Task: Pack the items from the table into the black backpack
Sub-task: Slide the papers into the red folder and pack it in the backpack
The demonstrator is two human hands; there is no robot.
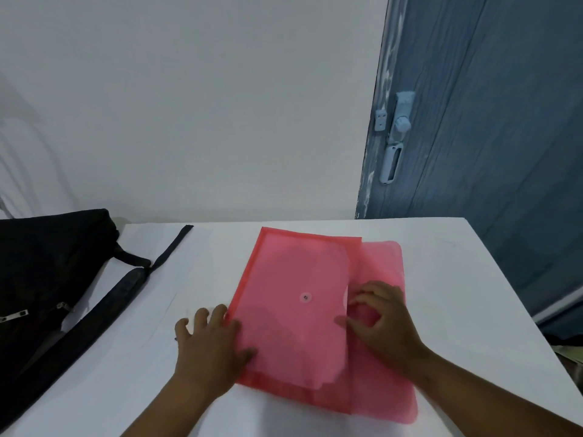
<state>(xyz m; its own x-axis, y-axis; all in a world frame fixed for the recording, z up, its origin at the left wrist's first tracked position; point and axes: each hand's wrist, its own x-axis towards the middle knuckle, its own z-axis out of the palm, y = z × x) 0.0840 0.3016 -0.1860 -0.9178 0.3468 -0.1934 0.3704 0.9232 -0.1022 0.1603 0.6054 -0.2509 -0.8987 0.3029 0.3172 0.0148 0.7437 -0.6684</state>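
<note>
A translucent red plastic folder [293, 279] with a snap button lies flat in the middle of the white table [457, 294], its flap spread open to the right. My left hand [211, 345] rests flat on the folder's left edge, thumb on top of it. My right hand [378, 323] sits at the folder's mouth, fingers curled, pinching the edge of the sheet or front layer there. The black backpack [47, 272] lies at the table's left side, straps trailing towards the middle.
A black strap [172, 249] stretches across the table between backpack and folder. A white wall stands behind the table. A blue door [489, 121] with a pale handle is at the right. The table's right edge runs diagonally near my right arm.
</note>
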